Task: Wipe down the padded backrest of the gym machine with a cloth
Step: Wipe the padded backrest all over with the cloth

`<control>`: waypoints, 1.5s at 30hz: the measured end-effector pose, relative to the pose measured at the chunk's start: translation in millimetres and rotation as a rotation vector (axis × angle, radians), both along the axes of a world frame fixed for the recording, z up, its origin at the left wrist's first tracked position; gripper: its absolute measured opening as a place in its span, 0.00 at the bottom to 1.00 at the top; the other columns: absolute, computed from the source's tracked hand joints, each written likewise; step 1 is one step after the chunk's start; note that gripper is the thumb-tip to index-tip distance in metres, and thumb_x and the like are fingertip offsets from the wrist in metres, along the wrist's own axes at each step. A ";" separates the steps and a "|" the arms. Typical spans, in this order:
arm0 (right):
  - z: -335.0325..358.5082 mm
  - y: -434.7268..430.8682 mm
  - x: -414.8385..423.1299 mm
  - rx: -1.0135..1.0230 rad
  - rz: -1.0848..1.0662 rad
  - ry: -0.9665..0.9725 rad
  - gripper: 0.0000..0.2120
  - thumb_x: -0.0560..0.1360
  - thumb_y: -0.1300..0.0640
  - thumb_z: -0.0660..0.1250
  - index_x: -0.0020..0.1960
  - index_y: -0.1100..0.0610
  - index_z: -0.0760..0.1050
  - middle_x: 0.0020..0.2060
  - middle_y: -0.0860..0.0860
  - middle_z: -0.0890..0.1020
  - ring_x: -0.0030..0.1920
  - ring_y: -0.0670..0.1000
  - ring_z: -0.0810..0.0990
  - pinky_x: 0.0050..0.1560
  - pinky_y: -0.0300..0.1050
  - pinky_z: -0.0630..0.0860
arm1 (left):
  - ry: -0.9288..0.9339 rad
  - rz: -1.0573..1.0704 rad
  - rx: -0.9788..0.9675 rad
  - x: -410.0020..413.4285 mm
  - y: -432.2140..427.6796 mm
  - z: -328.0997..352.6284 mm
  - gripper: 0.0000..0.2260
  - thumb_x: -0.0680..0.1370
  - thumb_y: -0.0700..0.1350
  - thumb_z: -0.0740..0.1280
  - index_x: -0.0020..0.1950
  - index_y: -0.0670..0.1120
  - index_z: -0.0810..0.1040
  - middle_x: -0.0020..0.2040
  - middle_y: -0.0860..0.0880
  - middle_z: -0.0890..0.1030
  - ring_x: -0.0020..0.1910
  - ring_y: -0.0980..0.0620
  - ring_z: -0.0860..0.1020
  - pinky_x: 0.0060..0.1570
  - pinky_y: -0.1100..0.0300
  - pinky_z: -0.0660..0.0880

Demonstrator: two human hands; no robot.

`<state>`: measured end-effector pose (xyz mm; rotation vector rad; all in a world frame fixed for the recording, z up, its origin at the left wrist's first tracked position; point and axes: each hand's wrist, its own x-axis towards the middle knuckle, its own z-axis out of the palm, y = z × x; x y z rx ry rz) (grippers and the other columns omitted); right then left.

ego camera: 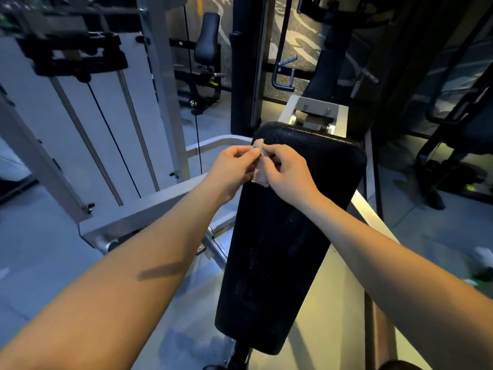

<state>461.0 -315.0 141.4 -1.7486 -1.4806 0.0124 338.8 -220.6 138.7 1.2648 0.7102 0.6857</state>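
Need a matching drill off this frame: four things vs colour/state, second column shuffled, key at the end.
Column 1
1. cloth
2. padded backrest
3. machine frame
4. vertical cable

Column 2
A. black, long, with faint pale smudges
B. pale grey metal
C. pale, bunched, pinched by the left hand and the right hand
D. thin, dark, left of the pad's top end

Pairs: 1-C, 2-A, 3-B, 4-D
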 end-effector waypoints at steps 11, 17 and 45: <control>16.8 -1.4 25.6 -0.062 -0.054 0.578 0.06 0.78 0.55 0.73 0.54 0.55 0.82 0.47 0.49 0.86 0.50 0.49 0.85 0.55 0.47 0.81 | -0.030 -0.070 -0.082 12.9 -4.9 17.3 0.09 0.80 0.41 0.64 0.54 0.38 0.81 0.49 0.36 0.80 0.44 0.47 0.80 0.45 0.56 0.79; 33.9 -3.9 43.6 -0.087 -0.101 0.100 0.08 0.81 0.54 0.66 0.53 0.54 0.83 0.47 0.47 0.84 0.50 0.48 0.80 0.51 0.42 0.74 | 0.050 0.106 0.118 15.8 9.4 18.3 0.09 0.82 0.44 0.67 0.51 0.37 0.77 0.44 0.40 0.80 0.43 0.43 0.80 0.43 0.50 0.79; 20.7 27.4 105.7 -0.166 -0.463 -0.830 0.22 0.84 0.43 0.49 0.52 0.56 0.77 0.43 0.56 0.82 0.40 0.62 0.81 0.37 0.49 0.64 | 0.252 0.066 0.915 73.7 62.7 23.8 0.09 0.82 0.49 0.66 0.59 0.55 0.85 0.51 0.64 0.83 0.57 0.60 0.80 0.63 0.57 0.75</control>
